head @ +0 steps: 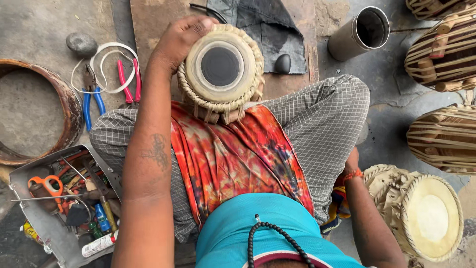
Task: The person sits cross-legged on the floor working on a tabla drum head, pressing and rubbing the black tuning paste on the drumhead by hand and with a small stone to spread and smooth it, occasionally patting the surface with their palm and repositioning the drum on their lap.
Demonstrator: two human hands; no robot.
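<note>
A small hand drum (221, 69) with a pale skin, a black centre spot and a braided rim rests tilted on my lap, on an orange tie-dye cloth (233, 154). My left hand (181, 37) grips its far left rim. My right hand (351, 161) reaches down past my right knee and is mostly hidden behind my leg. It is next to a second drum (421, 211) with a plain pale skin lying on the floor; whether it holds anything cannot be seen.
A metal tray (44, 226) of tools with orange scissors (45, 186) sits at lower left. Beside it are a rusty ring (69, 106), blue pliers (91, 97), red pliers (130, 82) and a stone (82, 43). A metal cylinder (359, 32) and strapped drums (444, 54) lie on the right.
</note>
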